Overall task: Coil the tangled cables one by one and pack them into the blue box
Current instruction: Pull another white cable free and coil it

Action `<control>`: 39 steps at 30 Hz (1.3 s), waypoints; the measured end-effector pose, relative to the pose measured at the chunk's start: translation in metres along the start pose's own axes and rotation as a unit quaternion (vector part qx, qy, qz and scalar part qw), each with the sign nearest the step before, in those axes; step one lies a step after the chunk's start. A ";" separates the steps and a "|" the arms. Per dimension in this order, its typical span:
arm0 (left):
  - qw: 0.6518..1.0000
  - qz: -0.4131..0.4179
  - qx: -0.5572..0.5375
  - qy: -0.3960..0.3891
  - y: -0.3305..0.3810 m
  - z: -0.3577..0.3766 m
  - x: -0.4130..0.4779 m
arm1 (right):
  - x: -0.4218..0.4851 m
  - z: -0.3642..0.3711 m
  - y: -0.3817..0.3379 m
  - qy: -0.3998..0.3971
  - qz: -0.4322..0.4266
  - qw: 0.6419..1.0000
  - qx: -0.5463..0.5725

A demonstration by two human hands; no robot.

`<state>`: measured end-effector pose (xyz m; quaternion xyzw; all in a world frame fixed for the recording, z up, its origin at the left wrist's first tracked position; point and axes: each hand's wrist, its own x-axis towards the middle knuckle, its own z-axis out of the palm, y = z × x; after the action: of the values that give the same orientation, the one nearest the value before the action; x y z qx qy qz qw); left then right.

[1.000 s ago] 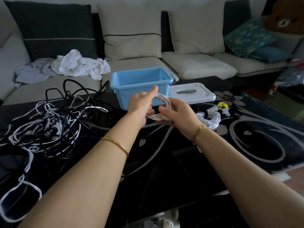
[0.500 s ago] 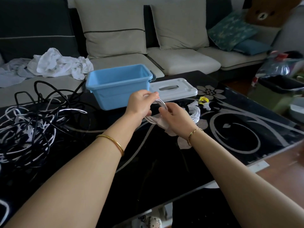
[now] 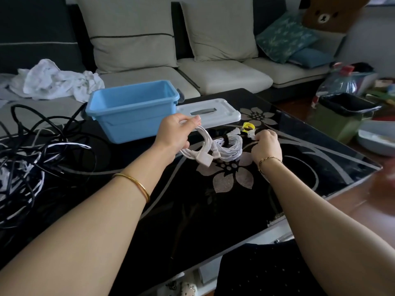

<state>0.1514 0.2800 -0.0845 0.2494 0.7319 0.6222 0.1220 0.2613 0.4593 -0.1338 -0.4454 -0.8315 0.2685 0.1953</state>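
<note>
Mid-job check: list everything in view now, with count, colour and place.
black floral glass table: one, black, foreground.
blue plastic box: one, blue, table's far side, open.
flat white plastic lid: one, white, right of box.
tangled cable heap: one, black and white, table's left end.
coiled white cable: one, white, held above table.
tied white cable bundle: one, white, black tie, on table beside that coil.
small yellow tie: one, yellow, near lid.
crumpled white cloth: one, white, on beige sofa.
green bin: one, green, right of table.
left hand: grips coiled cable.
right hand: fingers curled by yellow tie; grip unclear.
</note>
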 end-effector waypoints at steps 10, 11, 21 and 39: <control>1.000 -0.008 -0.013 -0.020 0.002 0.005 -0.001 | 0.015 0.008 0.013 0.023 0.055 0.997 -0.046; 1.000 -0.009 -0.013 -0.020 0.003 0.005 -0.001 | 0.015 0.007 0.015 0.023 0.060 0.996 -0.055; 0.999 -0.013 -0.009 -0.029 0.004 0.005 -0.006 | 0.017 -0.006 0.023 -0.031 0.016 0.995 -0.097; 0.999 -0.027 -0.012 -0.043 0.002 0.002 -0.005 | 0.040 0.018 0.004 0.021 0.014 0.988 -0.149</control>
<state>0.1565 0.2793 -0.0834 0.2547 0.7252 0.6159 0.1728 0.2327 0.4902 -0.1470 -0.4870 -0.8515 0.1349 0.1401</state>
